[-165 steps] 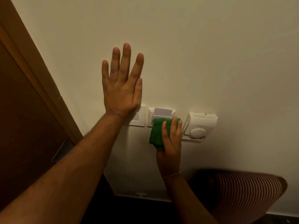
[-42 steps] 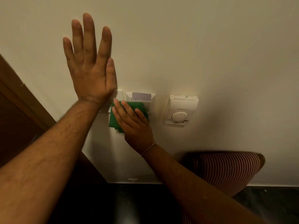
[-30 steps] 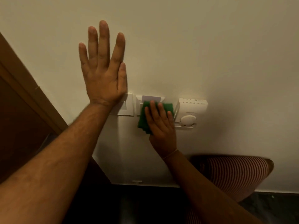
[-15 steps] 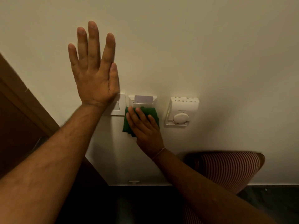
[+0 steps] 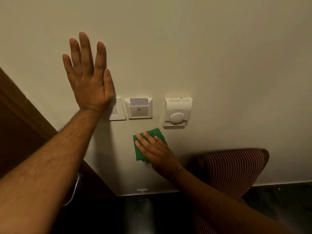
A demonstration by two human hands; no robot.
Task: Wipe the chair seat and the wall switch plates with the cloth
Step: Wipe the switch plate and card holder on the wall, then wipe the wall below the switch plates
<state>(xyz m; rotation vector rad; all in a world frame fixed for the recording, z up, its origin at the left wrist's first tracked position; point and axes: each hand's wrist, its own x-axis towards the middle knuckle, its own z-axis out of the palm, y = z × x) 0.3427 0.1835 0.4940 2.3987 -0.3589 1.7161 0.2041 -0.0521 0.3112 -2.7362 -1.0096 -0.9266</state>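
My left hand (image 5: 89, 76) lies flat on the cream wall, fingers spread, its heel over the upper left corner of the white switch plate (image 5: 116, 111). Right of that plate is the key-card holder plate (image 5: 138, 108) with a card in its slot, uncovered. My right hand (image 5: 156, 152) presses the folded green cloth (image 5: 148, 144) against the bare wall below the card holder, apart from all plates. The white thermostat (image 5: 177, 112) with a round dial sits further right. The striped chair (image 5: 233, 169) stands against the wall at lower right; its seat is hidden.
A brown wooden door and frame (image 5: 25, 119) run along the left, with a metal handle (image 5: 74, 188) behind my left forearm. A dark floor (image 5: 278, 196) meets the wall at the bottom.
My right hand has slid the green cloth down off the card holder plate onto the wall beneath it. My left hand has stayed flat on the wall.
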